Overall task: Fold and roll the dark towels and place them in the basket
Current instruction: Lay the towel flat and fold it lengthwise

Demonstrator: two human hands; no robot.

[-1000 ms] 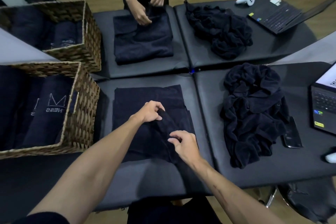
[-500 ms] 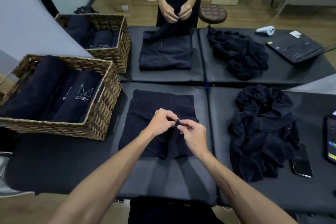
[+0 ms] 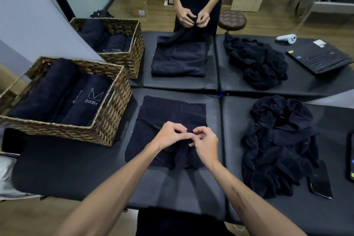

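Observation:
A dark folded towel [image 3: 168,113] lies flat on the black padded table [image 3: 76,168] in front of me. My left hand [image 3: 170,135] and my right hand [image 3: 206,142] meet over its near right part, and both pinch a raised corner of the cloth between fingers and thumb. The lifted fold hangs down toward the near edge. To the left stands a wicker basket [image 3: 107,119] holding several rolled dark towels. A heap of loose dark towels [image 3: 275,143] lies to the right.
Across the table a person [image 3: 193,17] holds up a corner of another folded towel [image 3: 180,59]. A second wicker basket [image 3: 134,51] and another towel heap [image 3: 256,61] sit at the far side. A laptop [image 3: 319,57], a white controller [image 3: 286,38], a phone [image 3: 320,182] and a stool [image 3: 232,19] are on the right.
My hands have come together from apart, lifting the towel's corner and pinching it between them. The view has tilted upward. The person opposite has raised a towel corner too.

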